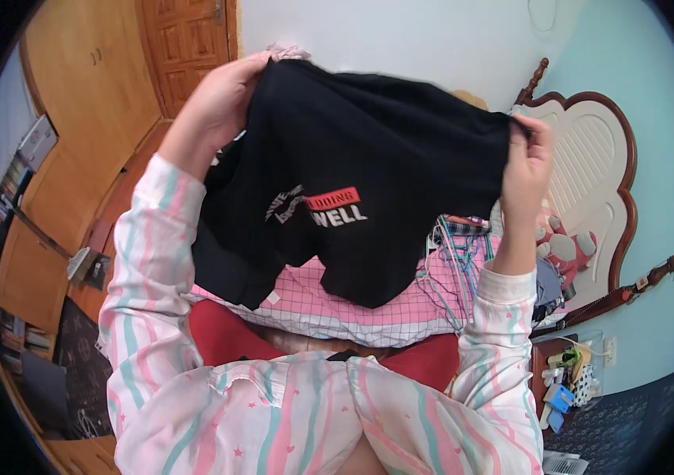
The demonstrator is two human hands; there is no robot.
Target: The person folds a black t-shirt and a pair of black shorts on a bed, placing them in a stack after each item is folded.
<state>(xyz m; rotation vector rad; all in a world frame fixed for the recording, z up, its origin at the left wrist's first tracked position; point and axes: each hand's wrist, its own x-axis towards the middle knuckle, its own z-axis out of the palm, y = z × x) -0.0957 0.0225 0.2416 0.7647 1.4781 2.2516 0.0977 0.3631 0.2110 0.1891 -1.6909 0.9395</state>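
Both my hands hold up a black shirt (384,150), stretched out between them in the air above the bed. My left hand (230,95) is closed on its upper left corner, and my right hand (528,154) grips the upper right corner. White lettering and a red block are printed on the front. The fabric droops in folds at the left, and two lobes of it hang down at the bottom. Part of the bed behind is hidden by the cloth.
Below the shirt is a bed with a pink checked sheet (368,317). Several thin hangers (455,273) lie on its right side, near a plush toy (566,249) by the headboard (590,150). A cluttered nightstand (542,360) stands at right; wooden wardrobes (83,79) line the left.
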